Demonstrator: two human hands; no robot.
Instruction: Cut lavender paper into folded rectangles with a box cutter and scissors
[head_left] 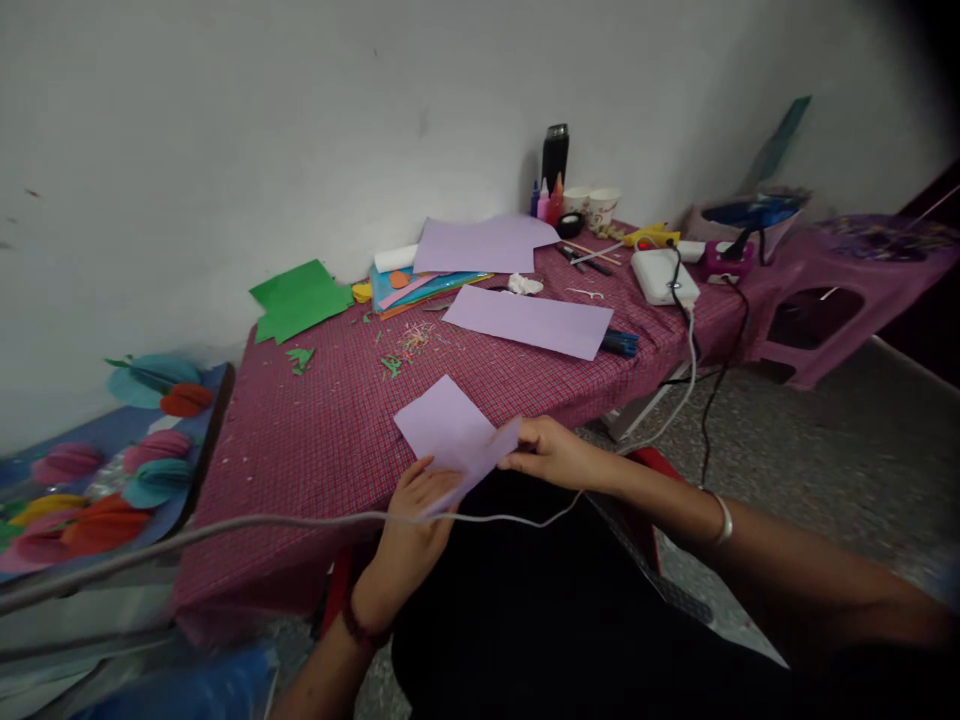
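Observation:
A light purple sheet of paper (pixel 446 425) lies partly over the table's near edge, with its near side bent up. My right hand (pixel 555 452) pinches the raised right corner between thumb and fingers. My left hand (pixel 420 520) grips the near left part, some of its fingers resting on the paper and others hidden. Beyond the sheet lies a purple paper strip (pixel 529 322), and farther back a larger purple sheet (pixel 476 245). Small paper scraps (pixel 412 345) are scattered to the left of the strip.
Green paper (pixel 304 300) lies at the back left. Glue bottles (pixel 544 202), paper cups (pixel 602 208) and a black flask (pixel 556 155) stand by the wall. A white box with cables (pixel 664 277) sits at the right. One pale cable (pixel 480 517) crosses before my hands. Paper decorations (pixel 112 520) lie left.

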